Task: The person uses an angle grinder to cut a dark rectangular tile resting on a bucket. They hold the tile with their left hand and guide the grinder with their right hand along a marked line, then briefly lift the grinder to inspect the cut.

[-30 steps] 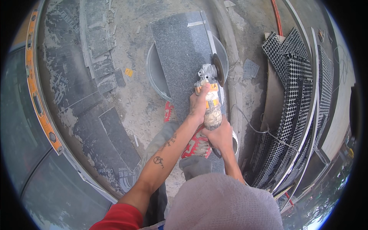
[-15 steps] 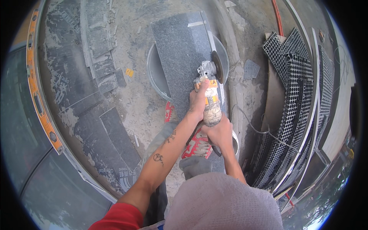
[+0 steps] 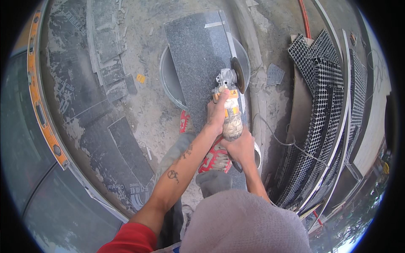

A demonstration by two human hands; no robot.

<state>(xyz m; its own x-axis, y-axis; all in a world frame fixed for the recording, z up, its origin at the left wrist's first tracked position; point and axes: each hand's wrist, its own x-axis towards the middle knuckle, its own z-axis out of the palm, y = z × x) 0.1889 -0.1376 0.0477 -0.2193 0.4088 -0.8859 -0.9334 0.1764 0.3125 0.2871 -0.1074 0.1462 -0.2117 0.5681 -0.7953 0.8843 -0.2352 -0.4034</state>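
Note:
My left hand (image 3: 216, 111) grips the front body of a dusty angle grinder (image 3: 232, 124) with orange labels, thumb lying along its top. My right hand (image 3: 239, 145) is closed round the grinder's rear end. The upright cutting disc (image 3: 238, 74) sits at the right edge of a long speckled grey stone slab (image 3: 192, 50), near a narrow strip along that edge. The slab lies across a round grey tub (image 3: 171, 80). Red-and-white shoes (image 3: 211, 162) show below my arms, beside the slab.
An orange spirit level (image 3: 44, 122) lies along the left edge beside dark sheeting (image 3: 90, 139). At the right are stacked black perforated panels (image 3: 325, 105), long metal strips (image 3: 346, 118), a red hose (image 3: 304, 21) and a looping cable (image 3: 284, 143). Stone offcuts (image 3: 114, 84) lie at upper left.
The view has shifted very slightly. Both hands and the grinder have made only small movements along the slab's right edge, keeping the same grip.

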